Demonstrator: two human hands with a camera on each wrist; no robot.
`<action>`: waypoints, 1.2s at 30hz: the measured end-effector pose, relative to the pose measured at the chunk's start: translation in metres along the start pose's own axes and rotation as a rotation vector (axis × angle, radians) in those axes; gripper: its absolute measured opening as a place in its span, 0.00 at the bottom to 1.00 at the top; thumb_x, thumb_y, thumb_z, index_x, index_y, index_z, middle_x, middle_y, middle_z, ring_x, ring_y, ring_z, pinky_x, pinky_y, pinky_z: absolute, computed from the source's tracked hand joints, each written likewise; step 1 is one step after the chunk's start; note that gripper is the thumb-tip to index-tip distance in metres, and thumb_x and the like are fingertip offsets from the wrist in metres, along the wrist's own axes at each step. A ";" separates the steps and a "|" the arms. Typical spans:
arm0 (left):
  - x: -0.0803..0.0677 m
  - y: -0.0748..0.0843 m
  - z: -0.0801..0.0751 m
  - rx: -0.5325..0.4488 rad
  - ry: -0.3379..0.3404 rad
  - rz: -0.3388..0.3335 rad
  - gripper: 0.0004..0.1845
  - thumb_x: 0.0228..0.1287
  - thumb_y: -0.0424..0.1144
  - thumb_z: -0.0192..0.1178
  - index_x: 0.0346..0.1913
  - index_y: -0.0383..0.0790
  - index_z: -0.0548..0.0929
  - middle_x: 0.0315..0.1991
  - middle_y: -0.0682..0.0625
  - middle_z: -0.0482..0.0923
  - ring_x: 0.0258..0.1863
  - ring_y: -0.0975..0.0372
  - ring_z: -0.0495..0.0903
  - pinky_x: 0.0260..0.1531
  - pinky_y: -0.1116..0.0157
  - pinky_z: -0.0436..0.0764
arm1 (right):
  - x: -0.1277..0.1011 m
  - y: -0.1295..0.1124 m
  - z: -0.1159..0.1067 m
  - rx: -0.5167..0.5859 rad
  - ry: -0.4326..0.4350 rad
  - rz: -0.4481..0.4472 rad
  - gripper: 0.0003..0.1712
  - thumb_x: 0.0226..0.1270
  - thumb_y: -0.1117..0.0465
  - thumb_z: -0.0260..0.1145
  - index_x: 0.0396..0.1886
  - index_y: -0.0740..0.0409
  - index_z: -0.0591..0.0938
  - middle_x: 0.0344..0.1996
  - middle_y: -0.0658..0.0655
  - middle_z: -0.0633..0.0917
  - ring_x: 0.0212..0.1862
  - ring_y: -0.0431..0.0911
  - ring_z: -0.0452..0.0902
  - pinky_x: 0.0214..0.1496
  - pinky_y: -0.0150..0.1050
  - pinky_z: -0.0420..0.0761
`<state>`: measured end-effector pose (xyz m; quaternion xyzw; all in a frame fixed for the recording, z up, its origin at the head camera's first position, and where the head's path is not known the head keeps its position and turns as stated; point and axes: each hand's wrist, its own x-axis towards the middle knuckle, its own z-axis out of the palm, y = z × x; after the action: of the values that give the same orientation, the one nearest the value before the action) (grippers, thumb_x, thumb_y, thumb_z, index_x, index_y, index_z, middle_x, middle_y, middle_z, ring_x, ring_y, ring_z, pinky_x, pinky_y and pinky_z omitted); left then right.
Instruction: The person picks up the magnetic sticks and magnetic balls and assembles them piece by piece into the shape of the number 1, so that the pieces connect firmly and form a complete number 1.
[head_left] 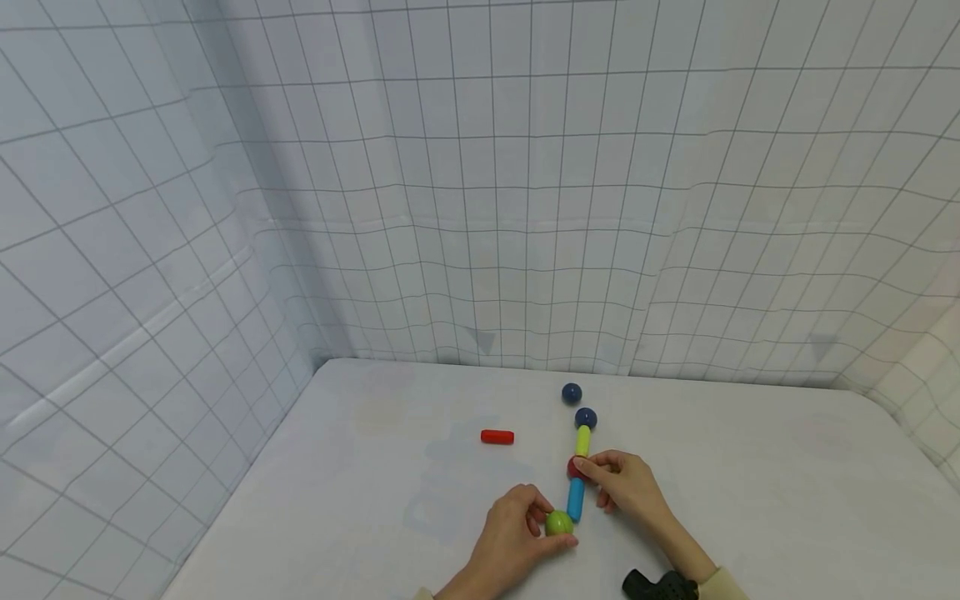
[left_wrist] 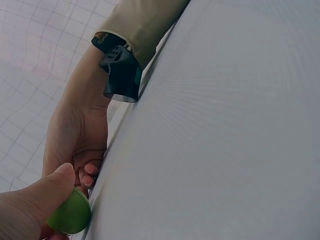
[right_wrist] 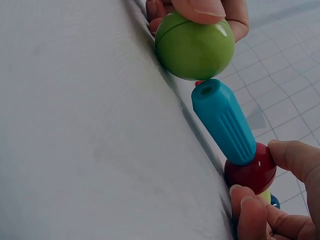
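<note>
A green ball [head_left: 558, 523] is pinched between thumb and fingers of my left hand [head_left: 510, 533], low over the table. My right hand [head_left: 630, 485] grips a dark red ball [right_wrist: 255, 172] between thumb and fingers. From that ball a blue stick [right_wrist: 227, 125] runs toward the green ball, its holed end facing it. Whether stick and green ball touch, I cannot tell. On the red ball's far side a yellow-green stick [head_left: 582, 442] leads to a navy ball [head_left: 586, 418], making a row. In the left wrist view the green ball [left_wrist: 74, 215] partly hides the right fingers.
A second navy ball [head_left: 572, 393] lies just beyond the row. To the left lies a red stick [head_left: 497, 437]. The white table [head_left: 360, 492] is bordered by white curtains with a grid pattern [head_left: 480, 208]. A black wrist device [head_left: 660, 586] sits on the right forearm.
</note>
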<state>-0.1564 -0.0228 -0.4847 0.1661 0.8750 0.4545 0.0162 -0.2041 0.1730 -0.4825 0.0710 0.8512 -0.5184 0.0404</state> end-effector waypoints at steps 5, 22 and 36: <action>-0.001 0.001 0.001 -0.009 -0.006 0.003 0.20 0.42 0.57 0.70 0.32 0.50 0.75 0.23 0.61 0.71 0.20 0.74 0.66 0.21 0.74 0.66 | 0.000 0.000 0.000 0.001 0.001 -0.001 0.23 0.53 0.43 0.68 0.34 0.59 0.83 0.12 0.51 0.76 0.11 0.42 0.69 0.16 0.35 0.70; -0.001 -0.001 0.006 -0.032 0.022 0.015 0.21 0.40 0.54 0.73 0.35 0.50 0.76 0.27 0.63 0.69 0.23 0.72 0.67 0.24 0.75 0.68 | 0.001 0.000 0.000 0.008 -0.002 0.013 0.22 0.52 0.43 0.69 0.33 0.58 0.82 0.13 0.51 0.77 0.12 0.42 0.70 0.16 0.34 0.70; -0.003 0.002 0.007 -0.031 0.032 0.064 0.22 0.39 0.51 0.74 0.34 0.50 0.74 0.27 0.61 0.67 0.24 0.72 0.67 0.25 0.77 0.68 | -0.001 -0.002 0.000 0.005 0.002 0.006 0.24 0.53 0.42 0.68 0.34 0.59 0.82 0.13 0.51 0.76 0.11 0.42 0.69 0.15 0.34 0.69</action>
<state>-0.1522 -0.0172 -0.4877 0.1866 0.8623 0.4707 -0.0097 -0.2035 0.1724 -0.4805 0.0744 0.8498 -0.5202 0.0409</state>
